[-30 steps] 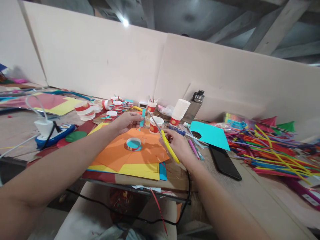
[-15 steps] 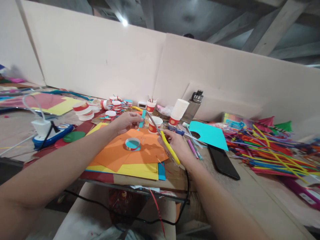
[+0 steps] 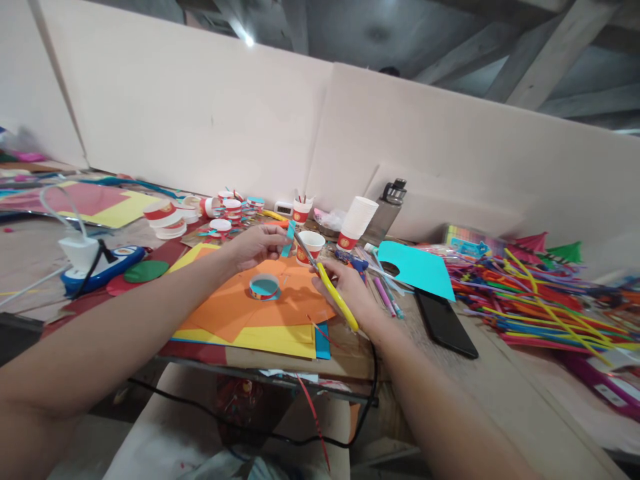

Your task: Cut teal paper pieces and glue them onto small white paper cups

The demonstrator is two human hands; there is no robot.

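Observation:
Between the fingertips of my left hand [image 3: 257,247] is a small blue paper strip [image 3: 289,239], held upright. My right hand [image 3: 345,290] is closed on yellow-handled scissors [image 3: 336,297], whose blades point up and left close to the strip. Whether the blades touch the paper I cannot tell. Below the hands, a short ring cut from a paper cup [image 3: 264,287] stands on orange paper [image 3: 225,313], with blue showing inside it. Just behind the scissors stands a white and red paper cup [image 3: 311,247].
Stacked cups [image 3: 357,223] and a grey bottle [image 3: 385,213] stand behind. To the right lie a cyan sheet [image 3: 420,267], a black phone [image 3: 445,323] and many pipe cleaners [image 3: 540,300]. Several cut cup pieces [image 3: 233,212] and a blue power strip [image 3: 105,270] are on the left.
The blue strip has shifted slightly right and is turned a little differently in my left fingers. The scissors stay in my right hand, close to it.

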